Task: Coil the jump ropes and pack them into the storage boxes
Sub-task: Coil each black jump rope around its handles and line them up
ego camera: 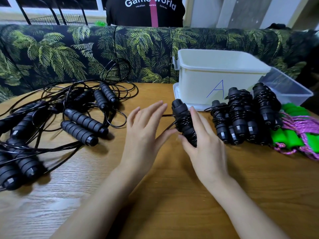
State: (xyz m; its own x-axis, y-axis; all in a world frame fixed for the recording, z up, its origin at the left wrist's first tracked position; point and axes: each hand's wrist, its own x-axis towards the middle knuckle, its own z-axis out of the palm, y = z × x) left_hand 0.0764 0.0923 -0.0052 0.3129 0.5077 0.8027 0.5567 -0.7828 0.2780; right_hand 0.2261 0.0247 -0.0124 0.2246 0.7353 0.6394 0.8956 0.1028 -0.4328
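Rope (183, 121) at the desk (164, 204)
Our right hand (205, 144) gripped it; our left hand (145, 130), fingers spread, was just beside.

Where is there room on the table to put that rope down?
The light wooden table is bare along its near edge; so is the patch between the tangled black jump ropes and the white plastic box. Crowded: the tangle at left, coiled black rope bundles at right.

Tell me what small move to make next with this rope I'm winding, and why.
Probably pinch the loose cord with your left hand and wind one more turn round the bundle that your right hand holds. Two strands trail leftward from the bundle, unwound, and your left hand is open right beside them.
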